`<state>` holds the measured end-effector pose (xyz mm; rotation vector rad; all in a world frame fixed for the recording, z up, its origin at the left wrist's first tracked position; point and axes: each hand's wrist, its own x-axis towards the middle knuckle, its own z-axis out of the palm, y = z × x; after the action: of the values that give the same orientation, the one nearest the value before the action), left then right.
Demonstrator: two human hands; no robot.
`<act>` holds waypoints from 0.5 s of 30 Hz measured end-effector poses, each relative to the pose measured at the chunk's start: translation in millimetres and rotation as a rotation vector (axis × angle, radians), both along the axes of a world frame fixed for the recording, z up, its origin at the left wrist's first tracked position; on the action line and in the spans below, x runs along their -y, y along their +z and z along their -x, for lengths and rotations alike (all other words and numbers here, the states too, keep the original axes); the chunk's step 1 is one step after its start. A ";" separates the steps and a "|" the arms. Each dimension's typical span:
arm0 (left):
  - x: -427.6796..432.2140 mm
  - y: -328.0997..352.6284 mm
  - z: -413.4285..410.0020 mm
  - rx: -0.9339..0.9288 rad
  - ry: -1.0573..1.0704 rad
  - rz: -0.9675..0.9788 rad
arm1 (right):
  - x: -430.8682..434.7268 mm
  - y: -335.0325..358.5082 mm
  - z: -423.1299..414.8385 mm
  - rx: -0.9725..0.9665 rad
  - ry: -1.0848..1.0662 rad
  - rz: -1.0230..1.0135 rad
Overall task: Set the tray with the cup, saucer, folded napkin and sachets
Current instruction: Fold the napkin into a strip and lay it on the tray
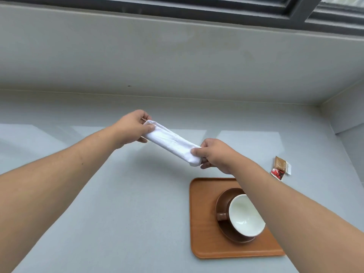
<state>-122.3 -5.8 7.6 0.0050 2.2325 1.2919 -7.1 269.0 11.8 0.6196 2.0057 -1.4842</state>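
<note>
Left hand: the left hand (pixel 131 127) is raised above the bench, its fingers (pixel 150 127) pinched closed on the far end of the napkin, thumb on top and the other fingers curled beneath.
Right hand: the right hand (pixel 214 153) grips the near end of the napkin, thumb pressed on the upper face and fingers tucked under; the forearm crosses over the tray's right side.
Napkin: a white napkin (pixel 173 141), folded into a long narrow strip, is held in the air between both hands, slanting from upper left to lower right, clear of the bench.
Tray: an orange-brown tray (pixel 199 223) with rounded corners lies flat on the bench, lower right in view.
Saucer: a dark brown saucer (pixel 222 200) sits on the tray.
Cup: a cup (pixel 245 214), brown outside and white inside, stands upright on the saucer, its handle pointing left.
Sachets: two small sachets (pixel 281 168), one brown and one red, lie overlapping on the bench beyond the tray's far right corner, off the tray.
Bench: a pale grey bench (pixel 122 203) runs to a grey wall under a dark window frame (pixel 295 10).
</note>
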 end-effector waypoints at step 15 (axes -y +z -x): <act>-76.9 35.2 -42.0 -0.085 -0.215 0.016 | 24.5 7.4 -126.0 0.094 -0.227 0.198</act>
<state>-80.4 71.0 42.8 0.2909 2.2423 1.1767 118.9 244.5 19.2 0.8371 1.7359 -1.7266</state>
